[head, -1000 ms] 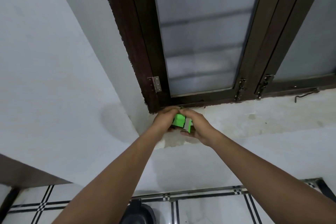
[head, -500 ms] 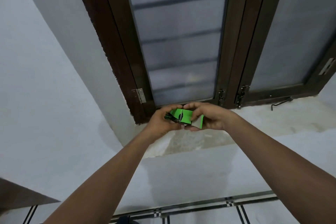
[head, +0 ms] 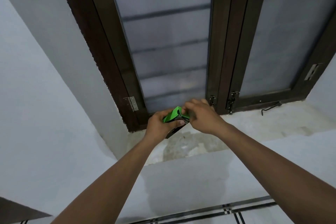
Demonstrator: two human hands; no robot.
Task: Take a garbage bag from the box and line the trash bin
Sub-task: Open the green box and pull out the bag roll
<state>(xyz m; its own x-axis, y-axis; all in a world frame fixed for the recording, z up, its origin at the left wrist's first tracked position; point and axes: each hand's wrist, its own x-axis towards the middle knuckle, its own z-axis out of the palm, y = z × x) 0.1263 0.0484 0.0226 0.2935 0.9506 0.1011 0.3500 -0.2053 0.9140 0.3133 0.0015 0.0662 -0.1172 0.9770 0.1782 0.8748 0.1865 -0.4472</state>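
A small green and black garbage bag box is held above the window sill, tilted with its green end flap up. My left hand grips the box from the left and below, thumb across its front. My right hand is at the box's upper right end, with its fingers curled at the open flap. What those fingertips touch is hidden behind the hand. The trash bin is out of sight.
A stained concrete sill runs below a dark brown window frame with frosted panes. A metal window hook lies on the sill at the right. White walls flank the recess; tiled floor shows at the bottom edge.
The box has turned from lying flat between both hands to tilted with its flap raised. My left hand now carries it and my right hand has shifted to its top end. The view tilted up.
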